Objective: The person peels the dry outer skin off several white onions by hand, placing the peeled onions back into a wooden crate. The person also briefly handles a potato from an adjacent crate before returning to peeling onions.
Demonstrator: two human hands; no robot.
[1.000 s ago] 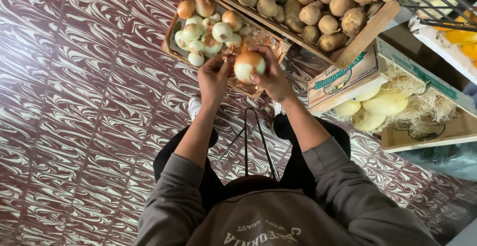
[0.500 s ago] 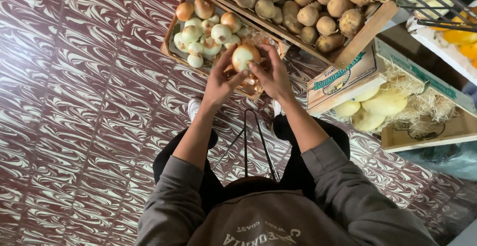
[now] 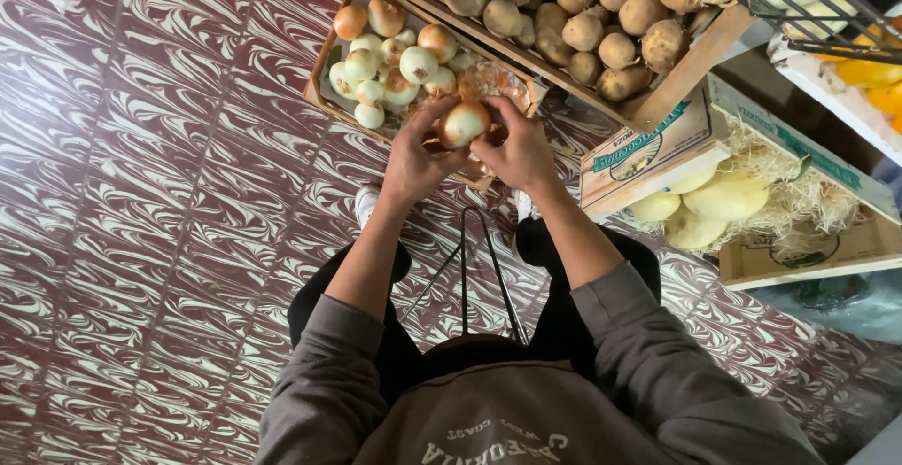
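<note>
Both hands are up in front of the person, and they hold one onion point(image 3: 464, 123) between them. The left hand point(image 3: 413, 155) curls its fingers around the left side of the onion, and the right hand point(image 3: 517, 150) pinches the right side with thumb and fingers. A second ago the onion sat mostly in the right hand, and the left hand was open beside it. Now the left hand has closed in, so both hands press on the onion together, and it has turned a little to show more of its brown skin. It looks as if the person is checking the onion or rubbing off loose skin. The onion hangs just above the near corner of the wooden onion crate point(image 3: 324, 61), which holds more white and brown onions. Just beyond it on the right is a bigger crate of potatoes point(image 3: 676, 89). To the right, a cardboard box point(image 3: 808, 249) with straw holds pale yellow melons point(image 3: 723, 197). The floor point(image 3: 141, 193) below is dark red with white swirls. A dark strap hangs down between the person's knees.
</note>
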